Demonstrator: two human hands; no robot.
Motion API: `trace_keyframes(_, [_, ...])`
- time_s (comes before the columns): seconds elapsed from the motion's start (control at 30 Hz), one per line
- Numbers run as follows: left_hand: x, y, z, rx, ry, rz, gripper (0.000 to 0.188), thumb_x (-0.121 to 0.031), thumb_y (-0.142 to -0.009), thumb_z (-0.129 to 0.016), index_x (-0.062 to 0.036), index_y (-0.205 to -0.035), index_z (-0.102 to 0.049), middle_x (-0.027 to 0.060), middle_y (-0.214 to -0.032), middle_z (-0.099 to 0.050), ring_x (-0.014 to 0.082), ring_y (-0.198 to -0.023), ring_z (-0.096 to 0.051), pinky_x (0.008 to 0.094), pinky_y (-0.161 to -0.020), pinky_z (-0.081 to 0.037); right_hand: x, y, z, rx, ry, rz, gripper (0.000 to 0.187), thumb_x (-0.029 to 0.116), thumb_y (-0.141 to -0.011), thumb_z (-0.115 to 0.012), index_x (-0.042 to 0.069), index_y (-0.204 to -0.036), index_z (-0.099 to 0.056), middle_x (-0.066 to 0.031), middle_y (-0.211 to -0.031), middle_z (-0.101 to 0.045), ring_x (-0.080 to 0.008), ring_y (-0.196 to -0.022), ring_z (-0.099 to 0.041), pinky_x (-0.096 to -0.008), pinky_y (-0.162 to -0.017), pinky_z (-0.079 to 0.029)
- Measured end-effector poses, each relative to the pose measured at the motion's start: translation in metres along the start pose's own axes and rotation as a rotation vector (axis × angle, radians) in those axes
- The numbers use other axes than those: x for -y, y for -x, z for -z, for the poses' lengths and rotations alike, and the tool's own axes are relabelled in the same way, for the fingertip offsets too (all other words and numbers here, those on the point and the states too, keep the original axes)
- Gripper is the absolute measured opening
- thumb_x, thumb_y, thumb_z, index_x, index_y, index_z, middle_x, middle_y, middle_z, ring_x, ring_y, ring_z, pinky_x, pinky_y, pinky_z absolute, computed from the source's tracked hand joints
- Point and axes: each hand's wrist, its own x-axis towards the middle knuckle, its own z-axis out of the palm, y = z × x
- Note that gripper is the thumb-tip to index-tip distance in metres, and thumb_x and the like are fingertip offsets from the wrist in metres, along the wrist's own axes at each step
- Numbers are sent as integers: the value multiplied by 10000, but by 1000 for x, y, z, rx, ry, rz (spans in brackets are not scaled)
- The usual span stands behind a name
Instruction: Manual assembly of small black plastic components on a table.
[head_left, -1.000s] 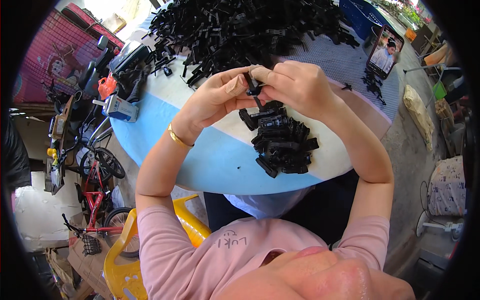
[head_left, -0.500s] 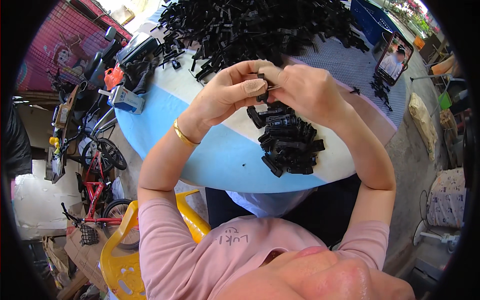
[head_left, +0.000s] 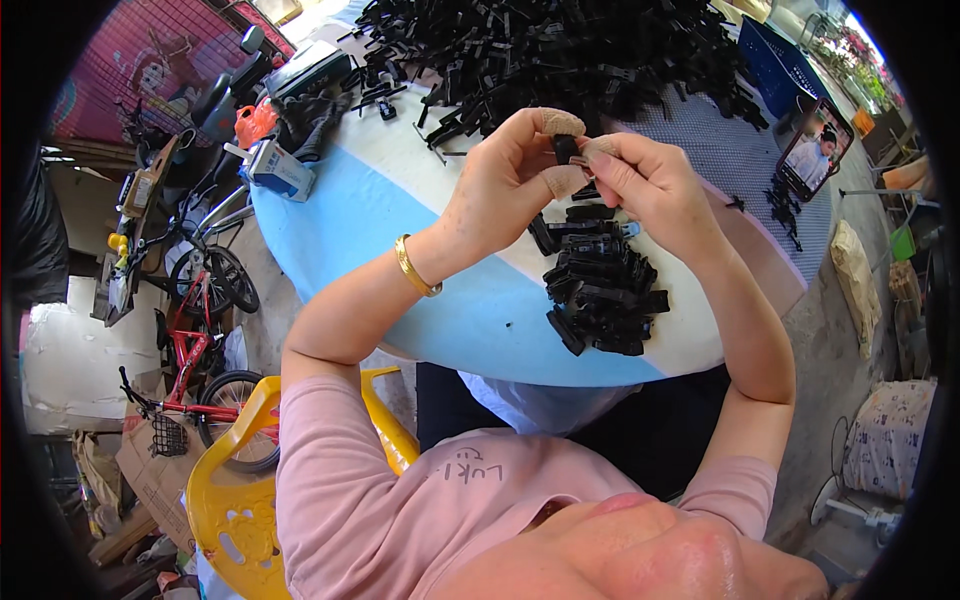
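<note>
The left hand (head_left: 500, 190) had a pinch on a small black part (head_left: 565, 150), which was caught between its taped thumb and taped forefinger. The right hand (head_left: 660, 190) had its thumb and fingertip drawn close together at the right side of this part; whether they gripped a thin piece there, I could not tell. The part was above the table (head_left: 460, 320), between the large black heap (head_left: 560, 60) and the smaller black pile (head_left: 605, 290) nearer to the body.

In my judgement, good handling here called for the left pinch to be steady but not too hard, so that the part would not turn. The right fingertips needed only small, straight movements, and the worked side was better left uncovered, where the eyes could check it.
</note>
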Motion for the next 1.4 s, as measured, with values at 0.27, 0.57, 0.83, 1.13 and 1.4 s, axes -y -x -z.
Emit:
trace_keyframes(0.27, [7, 5, -3, -56, -245, -169, 258, 54, -785, -597, 19, -1017, -489, 80, -993, -585, 113, -884, -570, 236, -782, -488, 4, 3, -4, 3, -97, -90, 176, 142, -891, -502, 1, -930, -599, 35, -592, -467, -4, -486, -348, -150, -421, -251])
trace_keyframes(0.57, [1, 0, -10, -189, -551, -264, 581, -37, -698, -696, -31, -1201, -407, 114, -900, -636, 227, -790, -647, 288, -683, -519, 0, -1, 7, -119, -52, 144, 125, 106, -786, -643, 18, -869, -614, 14, -683, -570, -30, -580, -472, -162, -519, -378])
trace_keyframes(0.83, [-8, -4, -1, -57, -785, -529, 573, -44, -645, -719, -11, -1164, -478, 147, -1096, -544, 267, -1038, -518, 331, -881, -422, 0, 3, 7, -195, 105, 236, 158, 34, -735, -678, 9, -883, -626, -17, -754, -623, -21, -631, -525, -155, -542, -403])
trace_keyframes(1.13, [5, -8, 15, 402, 465, 223, 345, -161, -716, -728, 1, -933, -515, 124, -894, -604, 214, -820, -626, 320, -737, -533, -8, -3, 22, 138, -219, 197, 198, 63, -784, -649, -22, -957, -603, -25, -800, -605, -69, -725, -561, -180, -661, -474])
trace_keyframes(1.4, [0, -4, 9, 199, 436, 314, 145, -62, -788, -628, -18, -791, -490, 77, -826, -593, 148, -780, -618, 233, -706, -503, -11, 0, 14, -26, -69, 167, 208, 85, -848, -570, 5, -1040, -577, -10, -782, -574, -46, -681, -504, -160, -596, -419])
